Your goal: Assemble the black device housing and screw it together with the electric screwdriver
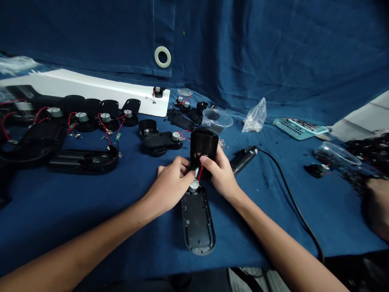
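Note:
A black plastic device housing [198, 221] lies open on the blue cloth in front of me, its round head end [204, 144] raised. Both hands grip it near the neck. My left hand [172, 182] is curled, fingertips pinching at a small silver motor [194, 185] with a red wire [200, 172]. My right hand [221, 173] wraps the right side of the head, its index finger pressed on the wire area.
Several similar black housings with motors and red wires [85, 121] lie at the left by a white board [91, 87]. A corded electric screwdriver [243, 159], a clear bowl [216, 120], a plastic bag [255, 117] and a teal tray [299, 127] sit behind. Another person's arm [377, 207] is at the right.

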A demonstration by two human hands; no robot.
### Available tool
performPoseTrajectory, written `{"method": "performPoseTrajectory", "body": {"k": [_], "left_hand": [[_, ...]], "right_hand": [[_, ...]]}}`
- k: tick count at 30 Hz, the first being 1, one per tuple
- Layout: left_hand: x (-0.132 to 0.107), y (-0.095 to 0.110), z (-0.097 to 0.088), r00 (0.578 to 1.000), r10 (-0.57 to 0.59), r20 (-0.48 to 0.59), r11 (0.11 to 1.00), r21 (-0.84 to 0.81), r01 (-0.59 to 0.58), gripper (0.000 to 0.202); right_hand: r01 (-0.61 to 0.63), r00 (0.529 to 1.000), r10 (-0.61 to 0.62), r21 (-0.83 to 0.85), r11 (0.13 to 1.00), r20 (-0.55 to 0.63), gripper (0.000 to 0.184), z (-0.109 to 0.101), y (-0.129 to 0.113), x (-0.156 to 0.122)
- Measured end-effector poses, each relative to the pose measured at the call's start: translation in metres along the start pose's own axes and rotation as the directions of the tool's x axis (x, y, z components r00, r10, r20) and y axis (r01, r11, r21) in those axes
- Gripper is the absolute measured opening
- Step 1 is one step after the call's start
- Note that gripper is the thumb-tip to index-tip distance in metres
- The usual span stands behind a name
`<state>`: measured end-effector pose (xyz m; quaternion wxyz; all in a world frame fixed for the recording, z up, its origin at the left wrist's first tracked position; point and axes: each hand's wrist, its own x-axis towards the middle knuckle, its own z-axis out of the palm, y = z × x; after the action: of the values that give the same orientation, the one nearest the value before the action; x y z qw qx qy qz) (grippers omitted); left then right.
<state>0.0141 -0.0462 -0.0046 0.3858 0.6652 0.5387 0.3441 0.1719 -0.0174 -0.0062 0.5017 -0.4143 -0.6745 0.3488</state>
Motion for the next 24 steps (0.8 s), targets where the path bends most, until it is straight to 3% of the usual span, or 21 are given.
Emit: {"method": "performPoseTrajectory", "body": {"k": [8,13,16,24], "left_hand": [[-0.001,-0.008,-0.002,0.996,0.086,0.001,0.979,0.185,-0.085,0.022],[0.003,-0.005,-0.005,0.988,0.085,-0.127,0.995,-0.046,-0.092,0.017],[0.004,-0.003,-0.005,0.982,0.126,-0.139,0.971,-0.185,-0.151,0.019],[0.01,-0.006,-0.007,0.953,0.178,-0.245,0.965,-0.145,-0.217,0.015]], "right_hand": [[0.036,0.999,-0.036,-0.022,0.999,-0.009,0.024,-0.003,0.0,-0.001],[-0.078,0.996,0.07,0.149,0.986,0.055,0.027,-0.004,0.005,0.0],[-0.089,0.995,0.079,0.167,0.982,0.069,0.026,-0.002,0.005,-0.001],[0.008,0.997,-0.02,0.178,0.984,0.068,0.034,0.005,-0.006,0.0]]}}
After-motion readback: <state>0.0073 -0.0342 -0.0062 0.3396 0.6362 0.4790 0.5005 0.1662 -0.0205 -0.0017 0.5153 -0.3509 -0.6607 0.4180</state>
